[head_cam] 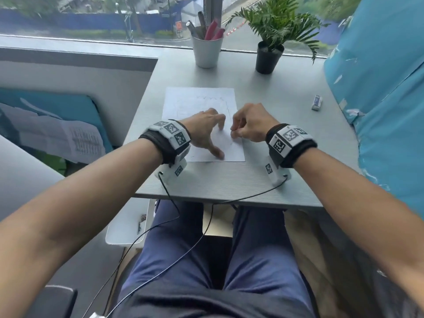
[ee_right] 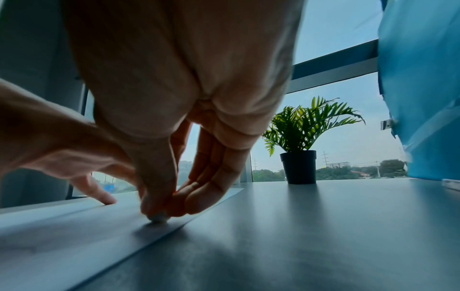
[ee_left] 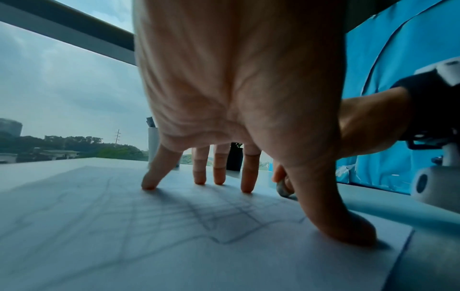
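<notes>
A white sheet of paper (head_cam: 199,99) with faint pencil lines lies on the grey table (head_cam: 275,180). My left hand (head_cam: 207,131) presses it flat, its fingers (ee_left: 247,177) spread and straight, thumb out toward the near edge. Just right of it, my right hand (head_cam: 236,134) pinches a small grey eraser lump (ee_right: 158,218) between thumb and fingertips and holds it down on the paper near the sheet's right edge. The same lump (ee_left: 283,190) shows in the left wrist view, behind my left thumb.
A white block eraser (head_cam: 317,102) lies at the table's right. A white cup of pens (head_cam: 207,51) and a potted plant (head_cam: 269,53) stand by the window. Blue fabric (head_cam: 378,88) hangs along the right edge. A grey partition (head_cam: 68,65) is on the left.
</notes>
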The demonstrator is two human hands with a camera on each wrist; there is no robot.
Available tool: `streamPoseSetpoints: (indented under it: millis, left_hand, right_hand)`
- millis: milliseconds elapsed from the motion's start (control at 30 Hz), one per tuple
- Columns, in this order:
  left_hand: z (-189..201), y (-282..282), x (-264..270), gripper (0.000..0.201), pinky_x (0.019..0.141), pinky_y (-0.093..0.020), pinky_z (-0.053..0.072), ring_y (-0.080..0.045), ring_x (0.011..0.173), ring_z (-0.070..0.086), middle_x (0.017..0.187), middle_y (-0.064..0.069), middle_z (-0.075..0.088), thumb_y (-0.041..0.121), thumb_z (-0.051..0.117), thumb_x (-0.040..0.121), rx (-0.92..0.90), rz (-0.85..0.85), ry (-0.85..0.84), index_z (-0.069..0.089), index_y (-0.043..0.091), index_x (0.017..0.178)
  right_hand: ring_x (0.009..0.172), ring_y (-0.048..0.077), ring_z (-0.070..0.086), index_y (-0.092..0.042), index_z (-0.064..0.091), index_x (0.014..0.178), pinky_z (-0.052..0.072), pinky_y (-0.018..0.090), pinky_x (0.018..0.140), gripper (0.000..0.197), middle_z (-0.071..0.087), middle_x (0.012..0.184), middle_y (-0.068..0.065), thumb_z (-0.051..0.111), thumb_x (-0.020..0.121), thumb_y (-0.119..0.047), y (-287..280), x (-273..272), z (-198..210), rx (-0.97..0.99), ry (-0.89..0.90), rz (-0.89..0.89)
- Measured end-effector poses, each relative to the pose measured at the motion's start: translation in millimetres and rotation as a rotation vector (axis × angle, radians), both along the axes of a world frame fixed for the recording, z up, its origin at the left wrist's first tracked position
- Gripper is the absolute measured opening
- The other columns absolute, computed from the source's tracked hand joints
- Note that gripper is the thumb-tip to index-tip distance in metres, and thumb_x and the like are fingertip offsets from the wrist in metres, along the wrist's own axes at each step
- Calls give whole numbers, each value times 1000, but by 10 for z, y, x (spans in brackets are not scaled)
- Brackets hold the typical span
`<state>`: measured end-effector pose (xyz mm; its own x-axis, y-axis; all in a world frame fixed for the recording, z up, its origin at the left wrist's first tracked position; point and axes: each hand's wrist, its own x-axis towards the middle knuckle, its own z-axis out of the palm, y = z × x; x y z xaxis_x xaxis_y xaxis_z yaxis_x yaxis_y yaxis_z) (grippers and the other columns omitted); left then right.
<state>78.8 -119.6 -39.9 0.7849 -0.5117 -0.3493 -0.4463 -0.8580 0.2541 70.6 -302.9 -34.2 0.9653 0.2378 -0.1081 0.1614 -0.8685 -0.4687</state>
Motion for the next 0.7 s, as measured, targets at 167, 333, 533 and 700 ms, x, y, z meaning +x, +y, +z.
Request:
streamPoseSetpoints:
  millis: [167, 333, 533, 700]
  left_hand:
    - [31, -70, 153, 120, 120, -63, 9, -32, 153, -5, 168, -1, -8, 73, 78, 59, 186, -65, 94, 10, 50, 155]
    - [43, -106, 206, 126, 119, -65, 3, -32, 152, -13, 166, 2, -17, 74, 78, 57, 230, -86, 120, 4, 48, 155]
    - [34, -77, 199, 126, 119, -66, 8, -32, 152, -13, 166, 3, -17, 72, 81, 57, 207, -95, 121, 6, 48, 156]
    - [30, -51, 201, 128, 118, -68, 7, -29, 152, -14, 166, 7, -17, 71, 82, 55, 209, -105, 131, 5, 50, 155]
  right_hand:
    - [70, 12, 67, -19, 76, 71, 55, 27, 62, 8, 71, 75, -2, 83, 72, -15, 51, -90, -45, 18, 103, 134]
    - [69, 11, 66, -18, 75, 70, 55, 29, 64, 9, 72, 74, -2, 84, 72, -18, -7, 97, 73, -3, 86, 94]
    - [66, 5, 66, -21, 75, 72, 53, 22, 61, 7, 73, 74, -6, 82, 73, -20, 41, 19, 64, -37, 160, 228]
    - [68, 8, 68, -21, 74, 68, 54, 25, 62, 9, 73, 72, -4, 82, 72, -20, 19, -31, 34, -10, 150, 218]
